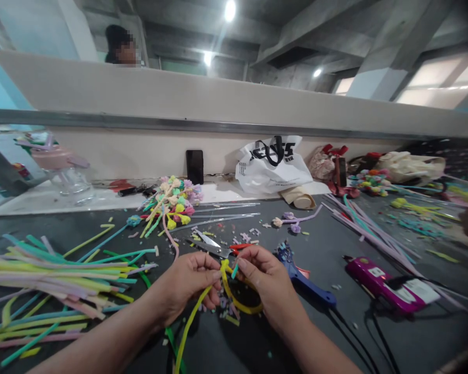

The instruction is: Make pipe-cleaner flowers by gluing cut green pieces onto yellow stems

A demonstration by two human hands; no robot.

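My left hand [195, 280] is closed, pinching a yellow fuzzy craft stem [191, 322] that hangs toward the table's front edge. The stem has a small knot-like bend at its upper end, between my hands. In the fingertips of my right hand [263, 275] is a short teal stem piece [234, 270], close to that bend. Open-bladed scissors [210, 245] lie just beyond my fingers, one red handle part showing. Below my right hand curves a yellow loop [251, 310]; whether it belongs to the stem or the scissors I cannot tell.
Many coloured stems [54, 280] are piled at left. A bunch of fuzzy flowers [175, 200] lies behind my hands. To the right are a blue glue gun [310, 285] and a purple device [390, 285] with cables. A phone [195, 166], white bag [273, 166] and glass jug [66, 174] stand behind.
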